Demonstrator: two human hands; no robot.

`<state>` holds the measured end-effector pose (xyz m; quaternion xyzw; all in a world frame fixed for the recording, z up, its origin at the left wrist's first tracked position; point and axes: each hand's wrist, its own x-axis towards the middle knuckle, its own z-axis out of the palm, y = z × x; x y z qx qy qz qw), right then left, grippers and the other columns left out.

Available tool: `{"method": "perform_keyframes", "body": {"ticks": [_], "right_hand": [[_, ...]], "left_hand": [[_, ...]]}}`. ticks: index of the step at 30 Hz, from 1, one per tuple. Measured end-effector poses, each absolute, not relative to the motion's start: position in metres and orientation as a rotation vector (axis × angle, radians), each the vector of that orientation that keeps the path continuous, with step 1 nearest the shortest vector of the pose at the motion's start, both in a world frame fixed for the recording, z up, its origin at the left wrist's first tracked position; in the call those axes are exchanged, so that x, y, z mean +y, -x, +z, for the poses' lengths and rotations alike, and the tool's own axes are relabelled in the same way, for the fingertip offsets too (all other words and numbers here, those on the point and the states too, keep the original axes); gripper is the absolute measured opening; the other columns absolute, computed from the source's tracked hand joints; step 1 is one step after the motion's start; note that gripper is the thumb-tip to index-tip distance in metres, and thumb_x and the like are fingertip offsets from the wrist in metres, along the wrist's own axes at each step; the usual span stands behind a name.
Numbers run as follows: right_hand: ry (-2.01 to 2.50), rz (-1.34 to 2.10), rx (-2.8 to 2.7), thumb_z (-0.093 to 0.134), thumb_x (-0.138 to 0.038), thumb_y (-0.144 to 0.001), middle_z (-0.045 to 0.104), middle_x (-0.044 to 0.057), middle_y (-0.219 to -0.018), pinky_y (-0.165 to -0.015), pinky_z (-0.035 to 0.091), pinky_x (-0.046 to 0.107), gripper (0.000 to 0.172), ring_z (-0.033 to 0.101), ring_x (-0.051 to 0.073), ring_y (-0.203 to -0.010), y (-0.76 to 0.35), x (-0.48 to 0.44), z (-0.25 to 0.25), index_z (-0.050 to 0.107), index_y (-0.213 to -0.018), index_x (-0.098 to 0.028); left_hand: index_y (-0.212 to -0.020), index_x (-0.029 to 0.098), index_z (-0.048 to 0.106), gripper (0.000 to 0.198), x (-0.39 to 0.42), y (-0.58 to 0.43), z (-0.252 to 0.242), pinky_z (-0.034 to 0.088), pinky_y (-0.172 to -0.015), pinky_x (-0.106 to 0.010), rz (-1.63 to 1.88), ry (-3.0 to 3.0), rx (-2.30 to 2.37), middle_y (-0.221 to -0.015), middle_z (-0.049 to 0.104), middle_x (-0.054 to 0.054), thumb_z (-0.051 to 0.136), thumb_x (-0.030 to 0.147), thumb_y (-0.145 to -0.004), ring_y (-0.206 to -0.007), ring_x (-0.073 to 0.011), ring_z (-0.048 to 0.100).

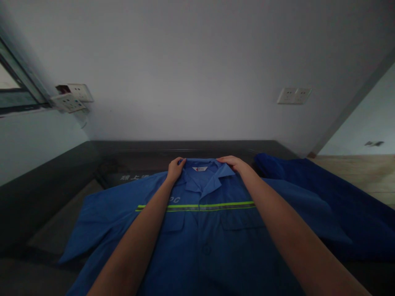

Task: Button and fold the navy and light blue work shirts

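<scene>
A blue work shirt [191, 234] with a yellow-green and grey stripe lies spread out, front side up, its collar at the far end and its sleeves out to both sides. My left hand [176, 168] grips the left side of the collar, fingers bent round the edge. On the right side of the collar, my right hand [231, 162] pinches the fabric near the shoulder. A white label [200, 168] shows inside the neck between my hands. My forearms cover parts of the chest and stripe.
Darker blue fabric [311, 185] lies to the right. Behind the shirt runs the dark raised edge [185, 145] of the surface, against a pale wall. Wall sockets [294, 95] are at right, others at left beside a window.
</scene>
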<state>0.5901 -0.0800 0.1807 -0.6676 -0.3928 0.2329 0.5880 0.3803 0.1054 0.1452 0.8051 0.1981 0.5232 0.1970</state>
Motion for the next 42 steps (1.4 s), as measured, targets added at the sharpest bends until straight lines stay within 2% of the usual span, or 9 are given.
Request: {"method": "perform_keyframes", "body": {"ticks": [6, 11, 18, 20, 23, 27, 32, 37, 42], "right_hand": [[1.624, 0.397, -1.000, 0.071, -0.014, -0.076, 0.074, 0.006, -0.077, -0.070, 0.055, 0.026, 0.010, 0.067, 0.014, -0.064, -0.590, -0.081, 0.177, 0.071, -0.086, -0.012], [1.759, 0.146, -1.085, 0.060, -0.008, -0.080, 0.074, 0.005, -0.077, -0.067, 0.052, 0.024, 0.020, 0.065, 0.013, -0.064, -0.583, -0.086, 0.184, 0.071, -0.096, -0.012], [1.931, -0.355, -1.256, 0.067, -0.026, -0.080, 0.070, 0.009, -0.105, -0.092, 0.043, 0.030, 0.017, 0.061, 0.021, -0.104, -0.546, -0.084, 0.197, 0.071, -0.094, -0.018], [2.094, -0.536, -1.359, 0.072, -0.033, -0.077, 0.069, 0.011, -0.109, -0.094, 0.042, 0.033, 0.026, 0.059, 0.024, -0.109, -0.530, -0.082, 0.196, 0.070, -0.099, -0.020], [2.326, -0.729, -1.407, 0.066, -0.025, -0.082, 0.068, 0.015, -0.110, -0.090, 0.044, 0.034, 0.020, 0.061, 0.027, -0.108, -0.516, -0.080, 0.196, 0.070, -0.101, -0.019], [2.402, -0.727, -1.365, 0.059, -0.014, -0.084, 0.068, 0.019, -0.110, -0.085, 0.046, 0.034, 0.018, 0.064, 0.028, -0.104, -0.514, -0.085, 0.200, 0.071, -0.098, -0.016], [2.437, -0.737, -1.340, 0.062, -0.016, -0.083, 0.068, 0.018, -0.109, -0.083, 0.047, 0.035, 0.019, 0.064, 0.029, -0.103, -0.518, -0.088, 0.205, 0.072, -0.099, -0.017], [2.459, -0.741, -1.321, 0.067, -0.020, -0.079, 0.069, 0.016, -0.107, -0.083, 0.047, 0.034, 0.017, 0.064, 0.028, -0.102, -0.519, -0.086, 0.205, 0.072, -0.096, -0.019], [2.429, -0.741, -1.381, 0.070, -0.025, -0.079, 0.070, 0.012, -0.105, -0.080, 0.048, 0.032, 0.017, 0.065, 0.026, -0.099, -0.517, -0.087, 0.203, 0.071, -0.096, -0.022]], "left_hand": [[-0.080, 0.018, 0.067, 0.028, 0.100, -0.378, 0.146, 0.043, -0.070, -0.024, 1.469, -2.279, 0.606, -0.075, 0.067, -0.001, 0.050, 0.038, -0.087, -0.073, -0.0166, 0.059], [-0.078, 0.018, 0.068, 0.031, 0.098, -0.377, 0.146, 0.041, -0.068, -0.022, 1.483, -2.274, 0.620, -0.070, 0.065, 0.001, 0.050, 0.041, -0.087, -0.069, -0.0149, 0.057], [-0.082, 0.017, 0.069, 0.033, 0.100, -0.379, 0.144, 0.041, -0.066, -0.023, 1.495, -2.277, 0.616, -0.072, 0.066, 0.000, 0.048, 0.041, -0.088, -0.069, -0.0154, 0.058], [-0.082, 0.017, 0.069, 0.032, 0.100, -0.378, 0.144, 0.041, -0.067, -0.022, 1.495, -2.274, 0.608, -0.073, 0.066, 0.000, 0.048, 0.041, -0.088, -0.070, -0.0154, 0.058], [-0.083, 0.017, 0.069, 0.030, 0.098, -0.377, 0.146, 0.042, -0.070, -0.022, 1.493, -2.261, 0.612, -0.077, 0.068, -0.001, 0.049, 0.039, -0.088, -0.074, -0.0158, 0.060], [-0.082, 0.017, 0.070, 0.030, 0.098, -0.375, 0.147, 0.042, -0.070, -0.023, 1.486, -2.263, 0.645, -0.075, 0.069, -0.001, 0.050, 0.040, -0.088, -0.074, -0.0167, 0.061], [-0.082, 0.019, 0.070, 0.028, 0.098, -0.378, 0.146, 0.044, -0.075, -0.025, 1.484, -2.237, 0.635, -0.080, 0.071, -0.002, 0.051, 0.038, -0.087, -0.078, -0.0180, 0.062], [-0.097, 0.018, 0.066, 0.020, 0.102, -0.377, 0.147, 0.046, -0.083, -0.025, 1.522, -2.210, 0.482, -0.098, 0.070, -0.004, 0.064, 0.025, -0.078, -0.091, -0.0172, 0.062], [-0.089, 0.019, 0.067, 0.017, 0.101, -0.368, 0.154, 0.046, -0.073, -0.026, 1.463, -2.397, 0.691, -0.087, 0.069, -0.004, 0.069, 0.022, -0.072, -0.081, -0.0182, 0.062]]}}
